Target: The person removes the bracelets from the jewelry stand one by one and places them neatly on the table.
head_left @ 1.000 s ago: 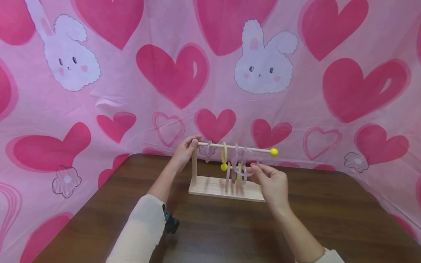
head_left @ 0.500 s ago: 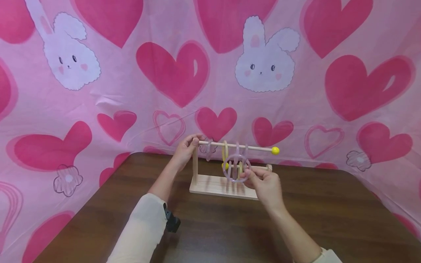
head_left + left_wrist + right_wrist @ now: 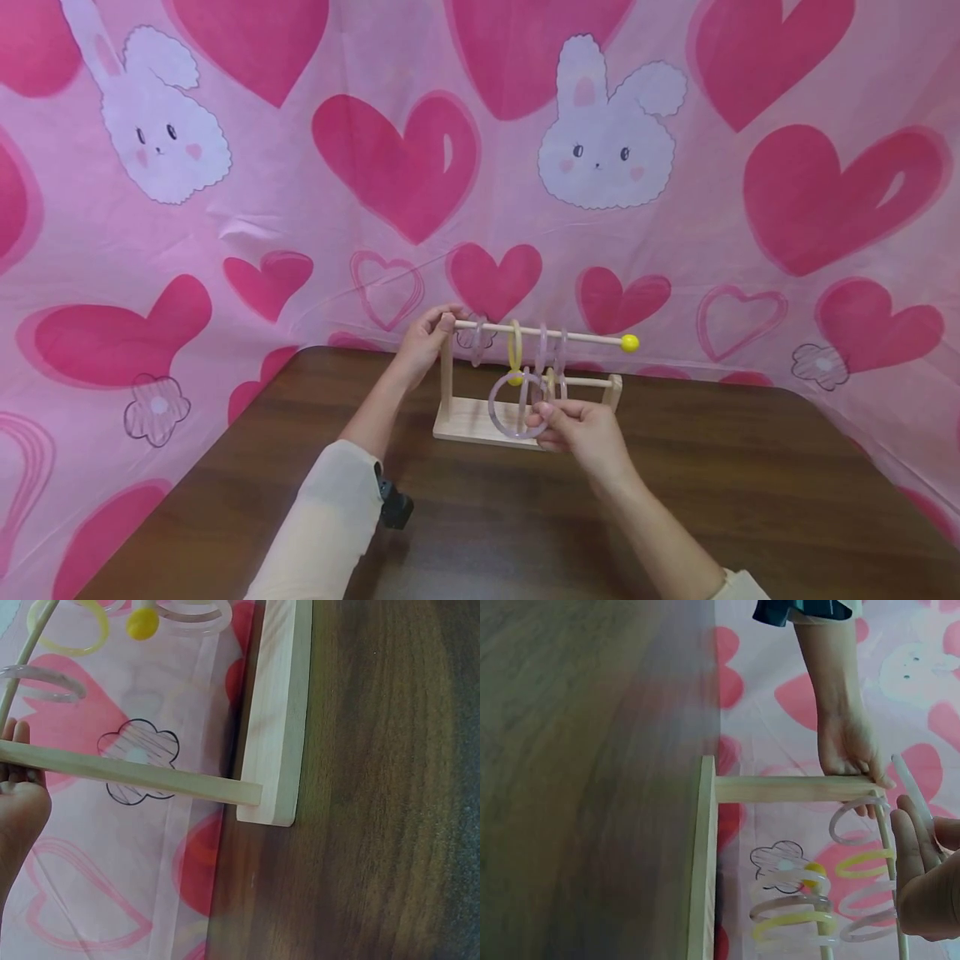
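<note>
One translucent lilac ring [image 3: 492,407] is pinched between thumb and fingers of the right hand [image 3: 588,437], which holds it by the near edge while the hoop reaches out to the left of the grip; it appears to be off both rods. We judge it light and stiff, probably smooth plastic that could turn or slip in so narrow a hold, though hardly fragile; the outer rim is the place to take it, leaving the middle bare. Just beyond the grip, we note the yellow ball [image 3: 142,624] capping the lower rod [image 3: 588,382], the closest obstacle, with several threaded rings [image 3: 759,930] crowded behind the fingers. Above the grip, a yellow ring [image 3: 515,337] and three pale rings [image 3: 543,346] hang from the upper rod [image 3: 592,337], narrowing the space overhead. Farther left, the left hand [image 3: 423,352] grasps the top of the wooden post [image 3: 447,383], seemingly steadying it. Below the grip lie the stand's base [image 3: 472,423] and the brown table [image 3: 525,533]; farthest off, we see a pink cloth [image 3: 495,183] printed with hearts and rabbits.
</note>
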`<state>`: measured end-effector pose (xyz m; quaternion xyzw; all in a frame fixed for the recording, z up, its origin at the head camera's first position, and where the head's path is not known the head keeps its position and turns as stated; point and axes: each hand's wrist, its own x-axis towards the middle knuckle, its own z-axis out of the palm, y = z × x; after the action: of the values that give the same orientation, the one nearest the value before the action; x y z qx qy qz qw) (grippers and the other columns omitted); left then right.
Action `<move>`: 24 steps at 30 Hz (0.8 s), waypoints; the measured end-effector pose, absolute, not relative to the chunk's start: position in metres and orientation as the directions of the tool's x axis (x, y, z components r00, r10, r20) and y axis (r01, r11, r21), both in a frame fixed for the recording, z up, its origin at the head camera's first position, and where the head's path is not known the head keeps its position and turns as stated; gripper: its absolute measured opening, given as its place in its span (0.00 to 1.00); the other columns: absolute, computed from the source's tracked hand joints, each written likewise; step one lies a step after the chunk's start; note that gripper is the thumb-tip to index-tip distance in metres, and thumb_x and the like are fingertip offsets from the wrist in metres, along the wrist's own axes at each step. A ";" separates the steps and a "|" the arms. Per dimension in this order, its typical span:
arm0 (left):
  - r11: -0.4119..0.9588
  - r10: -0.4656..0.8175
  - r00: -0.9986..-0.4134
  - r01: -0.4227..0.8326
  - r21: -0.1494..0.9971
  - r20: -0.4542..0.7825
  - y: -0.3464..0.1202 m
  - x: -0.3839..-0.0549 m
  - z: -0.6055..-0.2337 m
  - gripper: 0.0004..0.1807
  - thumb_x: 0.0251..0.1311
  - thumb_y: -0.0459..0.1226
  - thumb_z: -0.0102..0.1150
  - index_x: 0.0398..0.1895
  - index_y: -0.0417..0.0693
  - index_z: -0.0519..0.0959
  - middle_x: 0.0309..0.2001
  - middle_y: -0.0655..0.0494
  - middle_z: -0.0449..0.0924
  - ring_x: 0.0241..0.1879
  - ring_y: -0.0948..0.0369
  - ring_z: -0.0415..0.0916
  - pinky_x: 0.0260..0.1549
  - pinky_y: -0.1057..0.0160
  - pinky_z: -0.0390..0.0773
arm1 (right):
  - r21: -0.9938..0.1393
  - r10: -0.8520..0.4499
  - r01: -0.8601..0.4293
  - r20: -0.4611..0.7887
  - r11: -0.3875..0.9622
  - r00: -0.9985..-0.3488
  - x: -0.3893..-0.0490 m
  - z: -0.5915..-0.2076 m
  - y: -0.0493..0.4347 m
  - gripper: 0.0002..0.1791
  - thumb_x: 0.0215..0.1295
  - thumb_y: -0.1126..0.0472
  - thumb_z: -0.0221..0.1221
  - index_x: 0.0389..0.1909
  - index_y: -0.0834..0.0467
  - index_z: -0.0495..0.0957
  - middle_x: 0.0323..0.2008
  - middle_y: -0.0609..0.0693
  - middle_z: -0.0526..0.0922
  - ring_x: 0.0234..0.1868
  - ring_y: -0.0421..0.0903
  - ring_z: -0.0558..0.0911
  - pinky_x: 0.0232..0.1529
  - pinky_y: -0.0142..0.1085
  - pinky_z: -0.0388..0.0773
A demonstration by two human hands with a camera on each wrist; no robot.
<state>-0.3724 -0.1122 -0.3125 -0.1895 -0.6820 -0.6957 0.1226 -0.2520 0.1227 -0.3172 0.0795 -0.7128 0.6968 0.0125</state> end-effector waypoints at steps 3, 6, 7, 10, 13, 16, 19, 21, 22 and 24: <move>-0.049 0.097 -0.889 0.444 0.895 0.447 -0.112 -0.372 -0.312 0.20 0.66 0.37 0.46 0.57 0.32 0.68 0.53 0.34 0.71 0.48 0.60 0.70 0.54 0.59 0.65 | -0.993 -0.151 -0.115 0.111 0.019 -0.982 -0.252 -0.321 0.122 0.16 0.65 0.67 0.55 0.44 0.79 0.74 0.29 0.59 0.84 0.29 0.42 0.83 0.33 0.37 0.79; -0.050 0.106 -0.880 0.460 0.886 0.463 -0.112 -0.373 -0.313 0.21 0.66 0.38 0.46 0.57 0.31 0.68 0.53 0.34 0.71 0.49 0.60 0.70 0.54 0.58 0.65 | -0.993 -0.214 -0.111 0.103 0.027 -0.971 -0.254 -0.326 0.121 0.16 0.65 0.67 0.54 0.44 0.80 0.73 0.29 0.60 0.83 0.28 0.42 0.83 0.34 0.39 0.79; -0.052 0.109 -0.877 0.465 0.884 0.468 -0.112 -0.373 -0.313 0.22 0.66 0.38 0.46 0.57 0.30 0.68 0.53 0.35 0.72 0.50 0.60 0.70 0.54 0.58 0.65 | -0.994 -0.238 -0.108 0.098 0.028 -0.966 -0.254 -0.328 0.120 0.16 0.65 0.67 0.54 0.43 0.81 0.73 0.29 0.60 0.83 0.28 0.42 0.83 0.34 0.40 0.79; -0.058 0.106 -0.878 0.463 0.885 0.466 -0.112 -0.373 -0.314 0.22 0.65 0.39 0.47 0.56 0.31 0.68 0.52 0.37 0.73 0.50 0.60 0.71 0.54 0.59 0.65 | -0.995 -0.304 -0.094 0.079 0.036 -0.949 -0.256 -0.333 0.119 0.16 0.66 0.67 0.54 0.43 0.81 0.73 0.30 0.61 0.83 0.29 0.43 0.83 0.35 0.42 0.78; -0.064 0.101 -0.882 0.456 0.888 0.461 -0.112 -0.373 -0.313 0.22 0.65 0.39 0.47 0.56 0.31 0.68 0.51 0.38 0.73 0.49 0.60 0.71 0.54 0.60 0.66 | -0.996 -0.360 -0.074 0.050 0.054 -0.931 -0.257 -0.338 0.117 0.16 0.66 0.66 0.53 0.42 0.80 0.73 0.30 0.62 0.83 0.29 0.42 0.83 0.34 0.41 0.79; -0.059 0.096 -0.887 0.448 0.892 0.452 -0.112 -0.374 -0.313 0.22 0.65 0.39 0.47 0.56 0.31 0.69 0.51 0.39 0.74 0.48 0.61 0.71 0.53 0.60 0.66 | -0.994 -0.405 -0.070 0.029 0.085 -0.914 -0.258 -0.344 0.114 0.16 0.66 0.66 0.53 0.41 0.80 0.74 0.30 0.61 0.83 0.29 0.42 0.83 0.32 0.39 0.79; -0.046 0.088 -0.896 0.432 0.901 0.435 -0.112 -0.373 -0.313 0.22 0.65 0.40 0.47 0.56 0.33 0.69 0.51 0.41 0.74 0.47 0.61 0.71 0.51 0.62 0.67 | -0.990 -0.456 -0.068 0.004 0.124 -0.890 -0.260 -0.350 0.112 0.14 0.66 0.68 0.52 0.39 0.80 0.74 0.29 0.62 0.83 0.28 0.42 0.83 0.31 0.38 0.79; -0.049 0.080 -0.903 0.420 0.906 0.422 -0.112 -0.374 -0.313 0.23 0.63 0.41 0.48 0.56 0.34 0.70 0.51 0.42 0.74 0.46 0.62 0.71 0.50 0.62 0.67 | -0.984 -0.490 -0.072 -0.016 0.160 -0.872 -0.261 -0.354 0.110 0.14 0.66 0.68 0.52 0.39 0.80 0.74 0.28 0.62 0.83 0.26 0.42 0.83 0.29 0.38 0.79; -0.048 0.078 -0.904 0.417 0.908 0.419 -0.112 -0.373 -0.312 0.23 0.63 0.41 0.48 0.56 0.34 0.70 0.51 0.43 0.74 0.46 0.62 0.71 0.50 0.62 0.67 | -0.982 -0.503 -0.070 -0.028 0.175 -0.864 -0.261 -0.356 0.109 0.14 0.66 0.68 0.52 0.38 0.80 0.74 0.28 0.62 0.83 0.26 0.43 0.83 0.29 0.38 0.79; -0.048 0.078 -0.904 0.417 0.908 0.420 -0.112 -0.373 -0.312 0.24 0.63 0.42 0.48 0.56 0.33 0.69 0.51 0.44 0.75 0.47 0.61 0.71 0.50 0.62 0.67 | -0.975 -0.518 -0.071 -0.048 0.208 -0.854 -0.262 -0.359 0.106 0.14 0.65 0.68 0.53 0.38 0.80 0.74 0.27 0.62 0.82 0.25 0.43 0.83 0.28 0.38 0.79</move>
<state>-0.3730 -0.1118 -0.3124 -0.1820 -0.6794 -0.7004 0.1211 -0.2621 0.1058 -0.3594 0.1954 -0.7544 0.5981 -0.1868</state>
